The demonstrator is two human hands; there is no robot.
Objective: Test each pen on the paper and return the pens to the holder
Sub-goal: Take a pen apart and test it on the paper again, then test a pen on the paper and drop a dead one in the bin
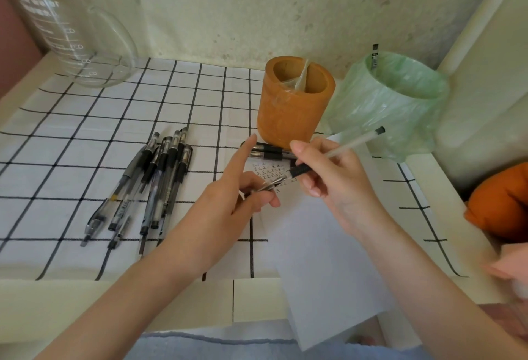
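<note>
My right hand (334,179) grips a clear pen (343,147) with a black grip, its back end pointing up and right. Its tip meets a clear pen cap (271,185) that my left hand (237,191) pinches, index finger stretched out. Both hover over the white paper (323,245), which bears rows of small written marks at its top. An orange-brown holder (291,108) stands just behind, with only a clear wrapper inside. Two pens (271,151) lie at its base. Several more pens (151,185) lie in a loose pile on the left.
A checked cloth (85,145) covers the table. A glass beaker (71,31) stands at the back left. A bin lined with a green bag (394,102) stands right of the holder, one pen sticking out. An orange object (503,202) lies at the right edge.
</note>
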